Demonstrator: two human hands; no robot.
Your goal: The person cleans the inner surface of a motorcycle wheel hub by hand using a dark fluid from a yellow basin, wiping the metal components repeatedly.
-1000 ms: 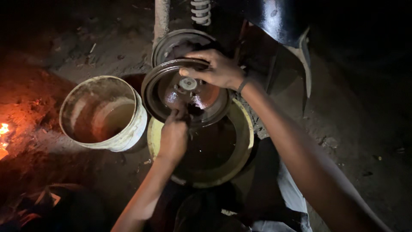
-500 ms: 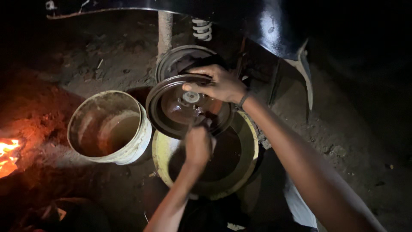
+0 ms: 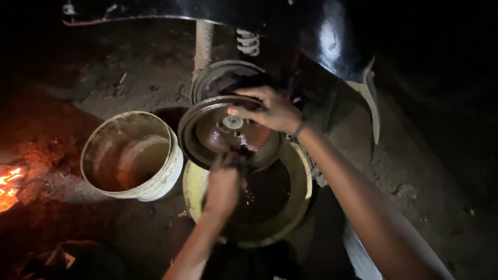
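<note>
White bucket (image 3: 132, 158), one, left. One dark metal drum (image 3: 228, 132), tilted over one yellow basin (image 3: 295, 176) of dark liquid. Left hand (image 3: 224, 181) pinches something dark, unidentifiable, against its lower rim; right hand (image 3: 267, 110), fingers spread, grips the upper rim. Forearms cut off.

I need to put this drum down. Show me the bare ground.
Bare dirt lies right of the yellow basin, beyond the right hand, and behind the white bucket. Crowded: bucket, basin, metal drum and left hand bunch together; fire glows at left.
</note>
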